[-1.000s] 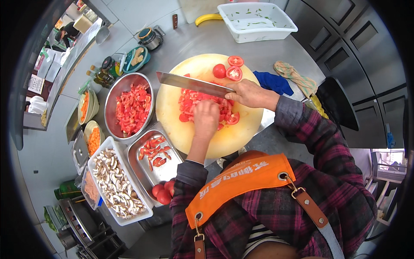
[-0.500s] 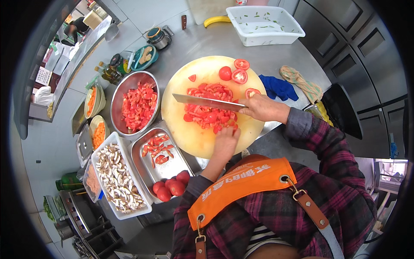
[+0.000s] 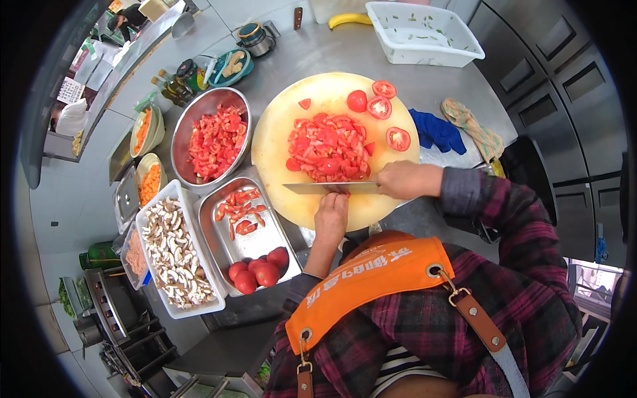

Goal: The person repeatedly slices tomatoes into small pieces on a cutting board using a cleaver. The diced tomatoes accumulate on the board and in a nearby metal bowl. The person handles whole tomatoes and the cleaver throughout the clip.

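Note:
My right hand (image 3: pixel 409 180) grips the handle of a broad cleaver (image 3: pixel 312 188). Its blade lies level across the near part of a round yellowish cutting board (image 3: pixel 275 146). Just in front of the blade, my left hand (image 3: pixel 331 213) has its fingers curled down on a piece of tomato, mostly hidden by the fingers and blade. Beyond the cleaver is a heap of chopped tomato (image 3: pixel 328 147). Tomato halves (image 3: pixel 379 107) rest cut side up toward the board's far right, beside a rounded tomato piece (image 3: pixel 357 101). A small wedge (image 3: pixel 304 103) sits alone at the far left.
Left of the board are a metal bowl of chopped tomato (image 3: pixel 178 142), a steel tray (image 3: pixel 265 229) with whole tomatoes and scraps, and a white tub of sliced mushrooms (image 3: pixel 176 255). Blue cloth (image 3: pixel 438 132) lies at right. A white bin (image 3: pixel 431 56) and banana (image 3: pixel 350 20) are behind.
The cleaver has come from over the tomato heap to the heap's near side. My right hand moved nearer with it, uncovering a tomato half. My left hand shifted slightly left and nearer.

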Demonstrator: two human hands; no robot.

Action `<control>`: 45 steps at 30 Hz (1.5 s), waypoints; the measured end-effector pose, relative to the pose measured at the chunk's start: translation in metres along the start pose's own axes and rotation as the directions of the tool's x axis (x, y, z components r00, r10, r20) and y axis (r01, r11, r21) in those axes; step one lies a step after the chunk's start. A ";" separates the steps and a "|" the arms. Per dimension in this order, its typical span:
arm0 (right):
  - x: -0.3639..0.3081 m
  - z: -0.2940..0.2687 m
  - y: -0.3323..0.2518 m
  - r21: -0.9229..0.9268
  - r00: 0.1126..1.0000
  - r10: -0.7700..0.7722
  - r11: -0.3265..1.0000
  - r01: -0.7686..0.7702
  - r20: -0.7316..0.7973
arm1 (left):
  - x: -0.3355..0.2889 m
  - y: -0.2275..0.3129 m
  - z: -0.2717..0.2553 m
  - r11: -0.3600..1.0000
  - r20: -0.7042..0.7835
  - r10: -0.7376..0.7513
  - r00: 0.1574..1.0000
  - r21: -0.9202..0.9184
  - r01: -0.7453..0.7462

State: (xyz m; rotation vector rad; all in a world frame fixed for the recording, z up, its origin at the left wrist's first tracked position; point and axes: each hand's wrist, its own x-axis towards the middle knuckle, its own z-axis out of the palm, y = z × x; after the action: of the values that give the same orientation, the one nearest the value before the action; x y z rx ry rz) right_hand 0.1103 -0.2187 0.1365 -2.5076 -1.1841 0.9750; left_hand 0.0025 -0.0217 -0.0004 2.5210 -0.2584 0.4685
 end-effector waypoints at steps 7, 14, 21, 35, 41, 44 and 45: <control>0.018 0.030 0.008 0.136 0.969 -0.047 0.987 0.082 -0.244 | 0.010 -0.014 -0.006 0.997 -0.079 0.047 0.996 0.060 -0.042; -0.016 0.023 0.020 0.137 0.797 0.153 0.987 -0.089 -0.585 | 0.041 -0.031 -0.013 0.996 -0.054 0.042 0.998 0.079 -0.038; -0.036 0.058 0.006 0.307 0.691 0.433 0.901 -0.307 -0.579 | 0.052 -0.034 -0.025 0.983 0.076 0.162 0.984 0.077 -0.168; -0.020 0.134 -0.076 0.989 0.562 0.814 0.131 0.066 -0.146 | 0.077 -0.073 -0.022 0.983 0.302 0.151 0.941 0.056 -0.176; 0.018 0.164 -0.085 0.926 0.635 0.771 -0.201 0.320 -0.052 | 0.073 -0.062 -0.015 0.977 0.282 0.194 0.940 0.032 -0.211; 0.038 0.170 -0.086 0.917 0.663 0.744 -0.204 0.342 -0.082 | 0.075 -0.059 -0.006 0.982 0.200 0.188 0.962 -0.042 -0.183; 0.043 0.170 -0.087 0.902 0.678 0.727 -0.218 0.374 -0.105 | 0.075 -0.058 -0.004 0.983 0.180 0.184 0.966 -0.054 -0.177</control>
State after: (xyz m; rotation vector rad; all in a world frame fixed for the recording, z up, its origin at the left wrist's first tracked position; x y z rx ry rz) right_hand -0.0320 -0.1452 0.0244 -1.1752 0.4972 0.3965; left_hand 0.0868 0.0216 0.0029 2.5170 -0.5670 0.2955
